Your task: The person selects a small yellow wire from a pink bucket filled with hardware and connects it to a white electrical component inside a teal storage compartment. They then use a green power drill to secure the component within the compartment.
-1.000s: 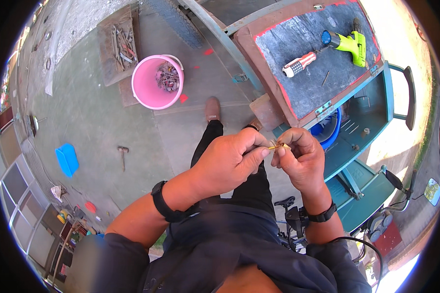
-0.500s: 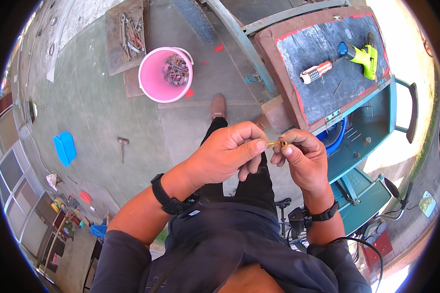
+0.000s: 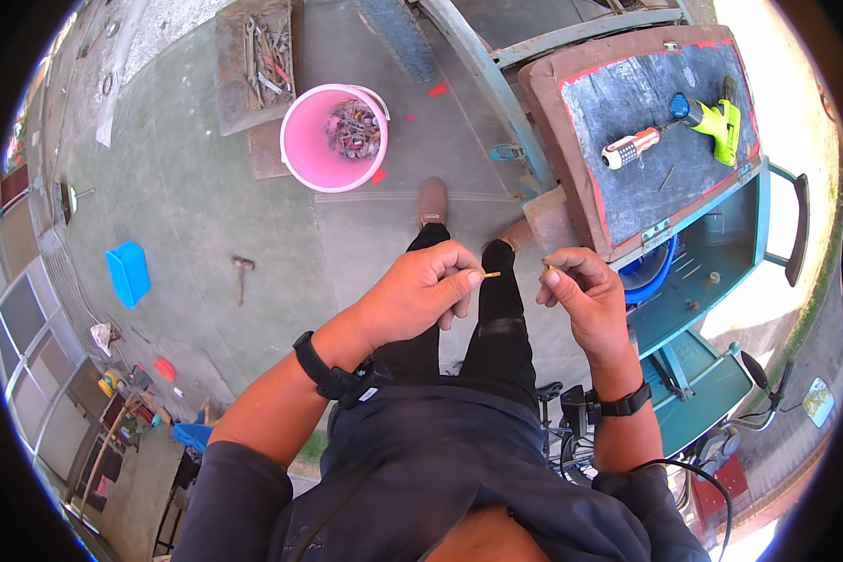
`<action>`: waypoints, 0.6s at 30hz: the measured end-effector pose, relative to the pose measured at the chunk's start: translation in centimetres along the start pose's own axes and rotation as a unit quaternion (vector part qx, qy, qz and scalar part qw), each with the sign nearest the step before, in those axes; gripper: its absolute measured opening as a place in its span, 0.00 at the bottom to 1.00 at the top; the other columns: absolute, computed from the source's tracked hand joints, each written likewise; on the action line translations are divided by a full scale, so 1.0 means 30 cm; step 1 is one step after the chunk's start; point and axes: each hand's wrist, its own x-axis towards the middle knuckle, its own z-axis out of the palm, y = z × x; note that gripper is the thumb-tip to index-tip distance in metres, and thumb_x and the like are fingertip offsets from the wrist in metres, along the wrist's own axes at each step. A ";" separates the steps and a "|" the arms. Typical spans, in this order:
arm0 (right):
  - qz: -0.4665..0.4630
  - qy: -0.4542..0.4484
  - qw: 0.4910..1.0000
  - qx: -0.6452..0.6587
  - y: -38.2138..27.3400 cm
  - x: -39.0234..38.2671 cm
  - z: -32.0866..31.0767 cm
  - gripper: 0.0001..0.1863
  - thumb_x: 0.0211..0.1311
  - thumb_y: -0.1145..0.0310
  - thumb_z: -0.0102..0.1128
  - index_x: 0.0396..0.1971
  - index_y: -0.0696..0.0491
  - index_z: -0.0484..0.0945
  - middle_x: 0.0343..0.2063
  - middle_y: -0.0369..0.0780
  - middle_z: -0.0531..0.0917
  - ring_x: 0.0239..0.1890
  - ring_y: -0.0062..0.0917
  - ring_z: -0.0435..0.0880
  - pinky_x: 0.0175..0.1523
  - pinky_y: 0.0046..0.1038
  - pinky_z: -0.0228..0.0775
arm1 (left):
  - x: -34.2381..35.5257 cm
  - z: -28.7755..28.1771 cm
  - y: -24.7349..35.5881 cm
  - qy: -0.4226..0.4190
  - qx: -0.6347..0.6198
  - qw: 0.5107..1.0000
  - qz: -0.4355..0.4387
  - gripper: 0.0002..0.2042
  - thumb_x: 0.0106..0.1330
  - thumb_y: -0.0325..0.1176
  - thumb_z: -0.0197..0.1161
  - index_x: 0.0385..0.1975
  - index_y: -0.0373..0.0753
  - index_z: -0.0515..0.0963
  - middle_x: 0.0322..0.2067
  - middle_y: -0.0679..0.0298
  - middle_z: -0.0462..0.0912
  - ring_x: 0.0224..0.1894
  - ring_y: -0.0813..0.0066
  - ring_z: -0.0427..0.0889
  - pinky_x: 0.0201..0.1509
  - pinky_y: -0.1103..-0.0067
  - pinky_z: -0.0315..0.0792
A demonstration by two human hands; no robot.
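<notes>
Thin gold-coloured metal stick [image 3: 493,274] pokes out of left hand [image 3: 429,292], pinched by thumb and finger, long way pointing sideways toward right hand [image 3: 586,298]. Right hand pinches small gold-coloured piece [image 3: 547,270], shape hard to tell. Clear gap between stick and piece now; earlier view shows them close together.

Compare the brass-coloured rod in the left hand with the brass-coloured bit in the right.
Shape: the brass-coloured rod in the left hand is slender; the brass-coloured bit in the right hand looks stubbier.
Exposure: the rod juts out toward the right hand; the bit is mostly hidden in the grip, so its full shape can't be told.
Shared: both are small, yellowish and pinched.
</notes>
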 end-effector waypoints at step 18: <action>0.048 -0.075 0.996 -0.026 0.254 0.062 0.080 0.11 0.66 0.74 0.64 0.47 0.58 0.82 0.34 0.35 0.84 0.32 0.16 0.83 0.37 0.20 0.73 | -0.123 -0.096 -0.309 0.174 -0.028 0.984 -0.036 0.08 0.74 0.33 0.59 0.43 0.36 0.77 0.28 0.65 0.81 0.25 0.81 0.79 0.29 0.84 0.72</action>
